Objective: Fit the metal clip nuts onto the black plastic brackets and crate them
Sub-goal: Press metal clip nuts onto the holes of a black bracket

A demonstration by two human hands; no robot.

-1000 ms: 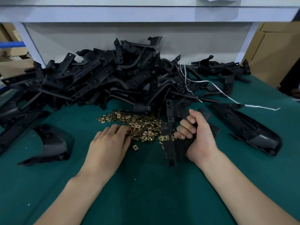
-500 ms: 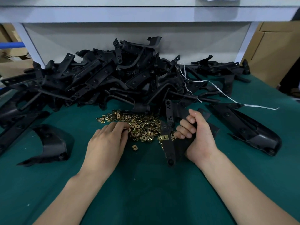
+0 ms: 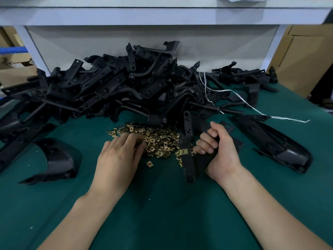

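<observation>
Right hand (image 3: 222, 152) gripped a black bracket (image 3: 187, 162), one fitted nut (image 3: 184, 151) on it, lower end on the green table (image 3: 162, 213); left hand (image 3: 118, 158) rested near-straight fingers on the nut pile (image 3: 159, 141) just beside.

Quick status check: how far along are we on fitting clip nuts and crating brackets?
Done: one clip nut sits fitted on the bracket that the right hand grips. In hand: the left hand rests on the loose nut pile, likely picking the next one. Left: the big bracket heap behind shows no nuts, and no crate is in view, so nothing visibly crated.
</observation>
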